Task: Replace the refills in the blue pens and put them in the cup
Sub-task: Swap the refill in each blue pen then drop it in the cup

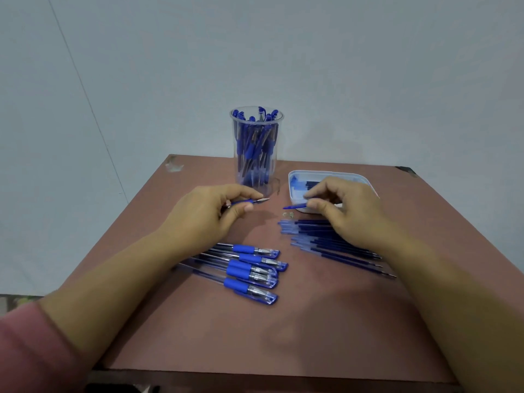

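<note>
My left hand point(207, 211) grips a blue pen point(249, 201) whose metal tip points right, just in front of the clear cup point(256, 148). The cup stands at the table's far edge and holds several blue pens. My right hand point(344, 211) pinches a thin blue refill point(295, 206) whose end points left toward the pen tip. Several capped blue pens point(249, 272) lie in a row below my left hand. A fan of blue refills point(317, 236) lies under my right hand and wrist.
A white tray point(296, 180) with blue pieces inside sits behind my right hand. A tiny metal bit point(287, 214) lies on the brown table point(255, 336) between my hands. A pale wall rises behind the table.
</note>
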Demonstrator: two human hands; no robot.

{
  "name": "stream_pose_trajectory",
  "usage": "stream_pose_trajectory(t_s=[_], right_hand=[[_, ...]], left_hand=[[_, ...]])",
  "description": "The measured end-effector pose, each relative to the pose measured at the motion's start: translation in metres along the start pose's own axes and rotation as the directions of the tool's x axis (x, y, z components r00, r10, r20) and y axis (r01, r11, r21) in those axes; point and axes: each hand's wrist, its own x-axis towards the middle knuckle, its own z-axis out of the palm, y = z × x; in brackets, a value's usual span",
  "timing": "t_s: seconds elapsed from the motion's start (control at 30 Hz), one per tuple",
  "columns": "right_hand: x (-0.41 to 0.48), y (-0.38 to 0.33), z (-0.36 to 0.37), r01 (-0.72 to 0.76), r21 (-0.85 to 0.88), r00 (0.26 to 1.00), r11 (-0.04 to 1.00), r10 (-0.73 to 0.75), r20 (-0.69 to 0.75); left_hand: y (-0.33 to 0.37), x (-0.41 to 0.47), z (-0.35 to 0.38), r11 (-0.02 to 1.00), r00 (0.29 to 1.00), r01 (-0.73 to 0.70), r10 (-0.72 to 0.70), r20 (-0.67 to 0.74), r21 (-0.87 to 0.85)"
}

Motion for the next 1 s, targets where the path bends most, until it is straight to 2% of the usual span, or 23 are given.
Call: stream_pose_trajectory(t_s=[0.1, 0.23, 0.47, 0.57, 0.67, 1.0], right_hand=[[-0.001, -0.009, 0.006, 0.020, 0.009, 0.994, 1.000, -0.021, 0.108], [-0.006, -0.014, 0.007, 0.103, -0.109, 0.968, 0.989, -0.074, 0.241], [-0.010, -0.011, 0.016, 0.180, -0.227, 0.925, 0.957, -0.086, 0.370], [-0.009, -0.013, 0.014, 0.157, -0.205, 0.961, 0.966, -0.102, 0.258], [-0.008, -0.016, 0.016, 0.072, -0.050, 0.990, 0.996, -0.065, 0.128], [-0.002, -0.016, 0.031, 0.053, 0.112, 0.992, 0.992, -0.065, 0.105]], left_hand=[[0.003, 0.004, 0.004, 0.999, 1.000, -0.016, 0.017, -0.008, 0.050], [0.006, 0.000, 0.003, 0.994, 0.998, -0.060, 0.059, 0.019, 0.096], [-0.003, -0.002, -0.001, 0.986, 0.986, -0.162, 0.160, 0.044, 0.041], [-0.005, -0.001, 0.001, 0.983, 0.983, -0.182, 0.182, 0.034, 0.014], [-0.005, 0.000, 0.002, 0.981, 0.982, -0.188, 0.187, 0.035, 0.037], [-0.002, 0.000, 0.003, 0.985, 0.984, -0.171, 0.170, 0.045, 0.032]])
